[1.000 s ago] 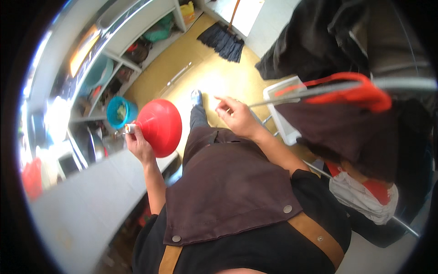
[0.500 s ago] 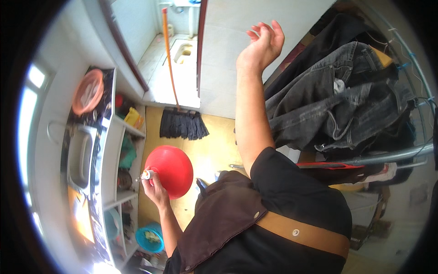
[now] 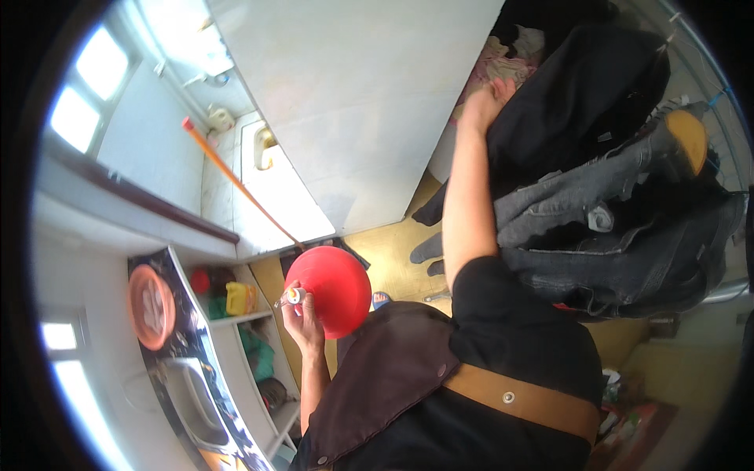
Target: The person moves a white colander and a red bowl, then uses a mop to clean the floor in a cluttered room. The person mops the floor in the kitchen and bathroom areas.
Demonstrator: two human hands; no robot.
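My left hand [image 3: 306,320] is closed on a red round plastic thing [image 3: 336,286], wide and smooth like a basin or lampshade. A small white piece with an orange tip [image 3: 295,296] sticks out at the same fingers; its kind I cannot make out. On the far right side, my right arm is stretched forward. My right hand [image 3: 488,102] has its fingers apart, beside black hanging clothes [image 3: 581,102] and in front of a heap of pinkish cloth [image 3: 493,64]. Whether the fingertips touch the cloth is unclear.
Grey jeans [image 3: 550,208] hang at the right from a metal rack [image 3: 726,292]. A white panel [image 3: 345,102] stands ahead. On the left are a counter with a sink [image 3: 196,404], an orange basin [image 3: 149,306] and shelves. A mop handle [image 3: 224,169] leans by the doorway.
My view has turned to the right. My right hand has gone from raised in front of the white panel to beside the hanging clothes and cloth heap. My left hand still holds the red thing.
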